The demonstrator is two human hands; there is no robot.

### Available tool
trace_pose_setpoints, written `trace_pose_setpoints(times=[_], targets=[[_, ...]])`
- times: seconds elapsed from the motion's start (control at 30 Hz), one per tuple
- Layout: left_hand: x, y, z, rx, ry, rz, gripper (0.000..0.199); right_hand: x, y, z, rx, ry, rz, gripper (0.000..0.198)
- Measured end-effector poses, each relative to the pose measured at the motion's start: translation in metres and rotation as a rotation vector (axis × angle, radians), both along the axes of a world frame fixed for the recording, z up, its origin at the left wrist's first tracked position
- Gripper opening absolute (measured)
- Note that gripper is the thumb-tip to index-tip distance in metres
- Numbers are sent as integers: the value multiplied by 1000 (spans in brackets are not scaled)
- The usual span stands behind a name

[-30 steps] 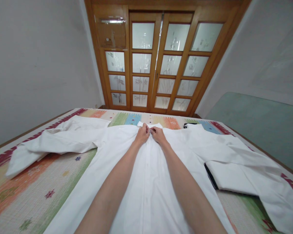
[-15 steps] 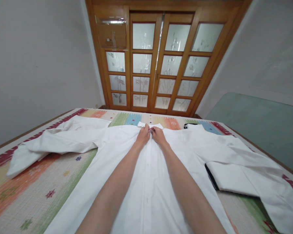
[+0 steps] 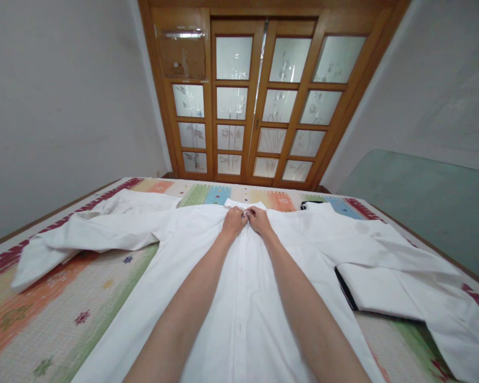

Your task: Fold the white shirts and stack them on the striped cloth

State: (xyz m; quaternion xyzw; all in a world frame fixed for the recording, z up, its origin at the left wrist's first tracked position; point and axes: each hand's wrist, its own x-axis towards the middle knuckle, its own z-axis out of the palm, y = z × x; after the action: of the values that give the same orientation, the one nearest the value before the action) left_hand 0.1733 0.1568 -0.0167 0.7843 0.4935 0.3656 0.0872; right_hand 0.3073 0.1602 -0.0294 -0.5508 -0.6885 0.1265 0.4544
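Note:
A white button-up shirt [image 3: 207,266] lies spread face up, its sleeves stretched out to both sides and its button strip running down the middle. At the top of that strip, just below the collar [image 3: 245,204], my left hand [image 3: 234,219] pinches the shirt's front edge. My right hand [image 3: 257,219] pinches the same spot from the other side, the fingertips of both hands almost meeting. The small part between the fingers is mostly hidden. Lower down the strip, small buttons [image 3: 240,329] show.
Beneath the shirt is a patterned cloth [image 3: 115,298] covering the table. A white item with a dark edge [image 3: 383,292] lies by the right sleeve, and a dark object [image 3: 309,205] near the right shoulder. Wooden glazed doors [image 3: 239,101] stand beyond; a greenish panel [image 3: 419,207] is at right.
My hands stay at the collar opening, with only a slight shift of the fingers. The shirt lies as it did.

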Motion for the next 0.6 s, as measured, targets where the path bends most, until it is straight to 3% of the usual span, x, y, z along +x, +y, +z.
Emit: trace_pose_setpoints(times=[0.6], targets=[[-3, 3, -2, -35, -52, -83, 10, 2, -4, 3, 19, 89, 53, 19]])
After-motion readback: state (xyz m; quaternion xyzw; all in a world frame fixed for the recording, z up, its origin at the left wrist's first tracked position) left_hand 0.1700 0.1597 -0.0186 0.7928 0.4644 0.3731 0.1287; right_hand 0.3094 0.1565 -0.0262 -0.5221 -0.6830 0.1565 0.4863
